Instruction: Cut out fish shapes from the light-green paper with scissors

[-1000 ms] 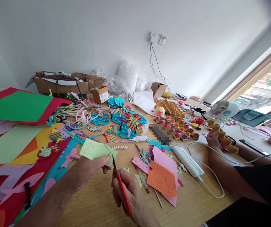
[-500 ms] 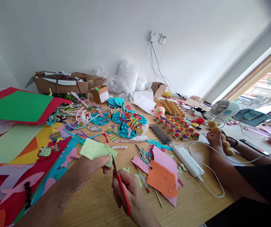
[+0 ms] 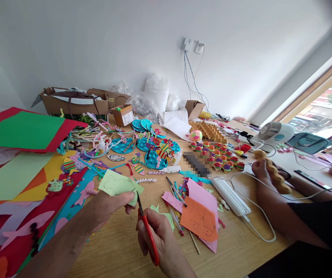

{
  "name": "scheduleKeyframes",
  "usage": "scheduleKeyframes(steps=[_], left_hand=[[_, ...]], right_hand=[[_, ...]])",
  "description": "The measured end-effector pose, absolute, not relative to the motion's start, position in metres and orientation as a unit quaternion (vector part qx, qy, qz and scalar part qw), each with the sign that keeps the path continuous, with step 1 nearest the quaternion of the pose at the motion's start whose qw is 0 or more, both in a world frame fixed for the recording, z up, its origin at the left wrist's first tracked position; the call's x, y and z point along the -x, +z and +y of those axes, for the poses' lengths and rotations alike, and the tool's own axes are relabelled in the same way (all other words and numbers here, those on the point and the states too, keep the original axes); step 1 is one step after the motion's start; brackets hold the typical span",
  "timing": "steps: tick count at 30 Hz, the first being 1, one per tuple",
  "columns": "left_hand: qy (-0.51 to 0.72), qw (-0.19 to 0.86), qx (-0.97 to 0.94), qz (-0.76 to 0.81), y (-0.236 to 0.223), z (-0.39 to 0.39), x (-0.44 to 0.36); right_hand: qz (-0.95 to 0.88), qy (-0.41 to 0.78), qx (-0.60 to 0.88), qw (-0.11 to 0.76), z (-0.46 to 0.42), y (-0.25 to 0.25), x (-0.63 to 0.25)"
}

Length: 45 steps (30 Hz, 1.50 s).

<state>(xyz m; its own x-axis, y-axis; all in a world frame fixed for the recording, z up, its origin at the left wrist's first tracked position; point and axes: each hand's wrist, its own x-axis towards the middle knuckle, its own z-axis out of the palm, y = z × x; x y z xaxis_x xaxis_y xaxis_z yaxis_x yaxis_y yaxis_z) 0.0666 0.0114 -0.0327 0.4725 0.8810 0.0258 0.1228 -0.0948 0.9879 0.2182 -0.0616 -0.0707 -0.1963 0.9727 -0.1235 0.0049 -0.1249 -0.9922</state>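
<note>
My left hand [image 3: 115,202] pinches a light green sheet of paper [image 3: 113,184] with a fish outline drawn on it, thumb on top. Red-handled scissors [image 3: 149,235] sit in my right hand [image 3: 161,233], fingers through the handle. Their dark blades point up at the paper's right edge, close by my left thumb. Just right of my right hand lie green paper scraps [image 3: 168,219], a pink paper fish [image 3: 172,201], pens, and an orange sheet [image 3: 199,219] with fish drawings on top of pink paper [image 3: 200,195].
Coloured paper sheets [image 3: 24,129] and paper fish cover the left side. Blue painted craft pieces [image 3: 154,160], a glue bottle [image 3: 171,169] and painted egg-carton cups [image 3: 219,156] lie mid-table. At right are a power strip [image 3: 231,196], its cable, and another person's hand [image 3: 261,172] holding a carton strip [image 3: 274,173].
My hands, the green paper and the scissors stay almost in place. At right, the other person's carton strip has shifted and tilted slightly.
</note>
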Motion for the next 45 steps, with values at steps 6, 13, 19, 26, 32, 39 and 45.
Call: scheduleKeyframes(steps=[6, 13, 19, 26, 32, 39, 45], left_hand=[[0.326, 0.549, -0.657, 0.4, -0.0238, 0.0089, -0.0699], [0.321, 0.544, -0.67, 0.391, -0.0258, 0.0099, -0.0664], [0.306, 0.537, -0.68, 0.394, -0.0221, 0.0108, -0.0661], [0.319, 0.485, -0.731, 0.36, -0.0271, 0.0141, -0.0627], [0.327, 0.494, -0.712, 0.378, -0.0258, 0.0118, -0.0636], [0.314, 0.513, -0.69, 0.401, -0.0248, 0.0091, -0.0682], [0.299, 0.507, -0.693, 0.416, -0.0238, 0.0095, -0.0688]], right_hand=[[-0.519, 0.573, 0.473, 0.422, -0.0621, -0.0733, -0.2189], [-0.525, 0.568, 0.479, 0.416, -0.0617, -0.0742, -0.2199], [-0.524, 0.564, 0.486, 0.414, -0.061, -0.0735, -0.2203], [-0.522, 0.563, 0.488, 0.416, -0.0616, -0.0731, -0.22], [-0.528, 0.568, 0.477, 0.413, -0.0623, -0.0735, -0.2202], [-0.52, 0.577, 0.474, 0.415, -0.064, -0.0715, -0.2205], [-0.512, 0.581, 0.473, 0.42, -0.063, -0.0714, -0.2197]])
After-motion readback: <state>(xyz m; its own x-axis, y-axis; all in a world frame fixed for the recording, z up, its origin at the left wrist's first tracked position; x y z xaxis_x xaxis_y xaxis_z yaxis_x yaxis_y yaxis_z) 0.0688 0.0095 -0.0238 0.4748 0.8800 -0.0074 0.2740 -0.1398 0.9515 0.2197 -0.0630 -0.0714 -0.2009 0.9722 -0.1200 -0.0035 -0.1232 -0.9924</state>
